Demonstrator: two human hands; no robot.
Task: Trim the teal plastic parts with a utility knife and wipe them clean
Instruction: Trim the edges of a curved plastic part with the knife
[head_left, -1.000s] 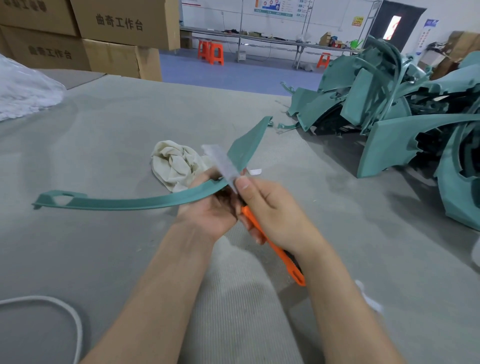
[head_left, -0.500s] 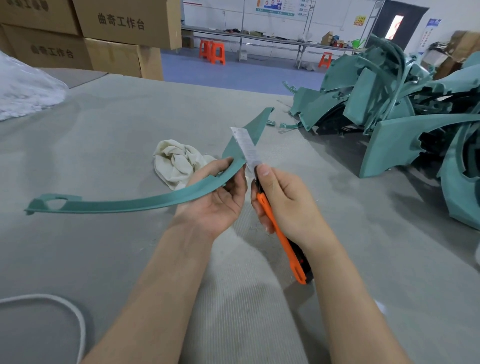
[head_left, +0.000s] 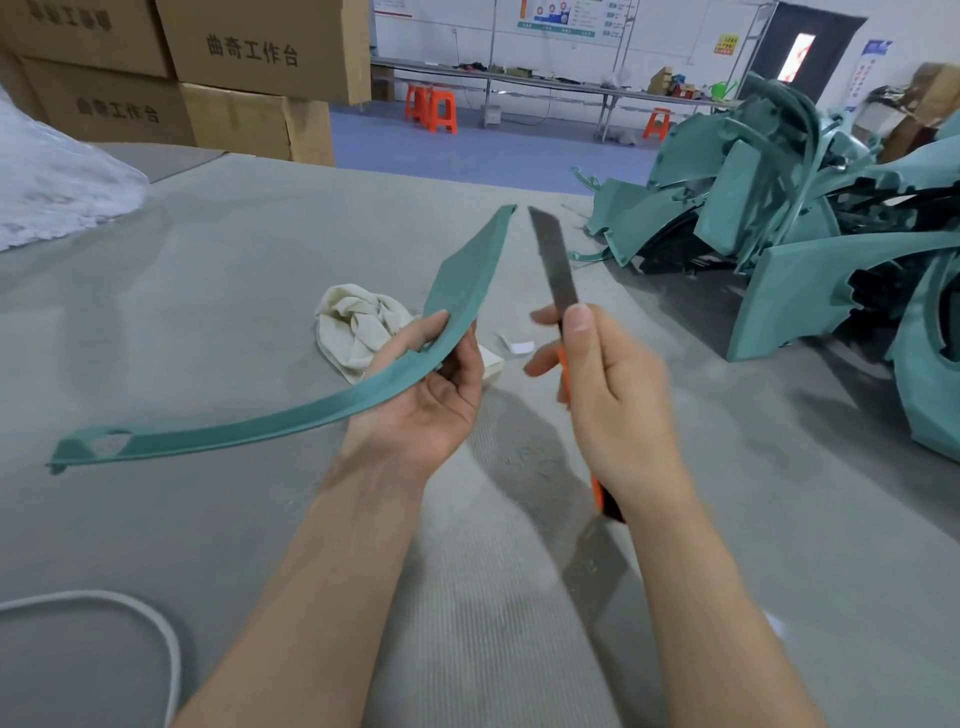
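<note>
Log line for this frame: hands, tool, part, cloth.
left hand: holds teal strip | right hand: grips utility knife, blade out, clear of strip | cloth: on table, untouched

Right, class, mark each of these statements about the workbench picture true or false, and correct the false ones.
1. The left hand holds the long curved teal strip. True.
2. The blade of the utility knife in the right hand is retracted. False: it is extended far out and points up and away.
3. The blade is cutting into the strip. False: there is a clear gap between them.
4. A crumpled white cloth lies on the table beyond the left hand. True.
5. The pile of teal parts sits on the table's left side. False: it is on the right.
</note>
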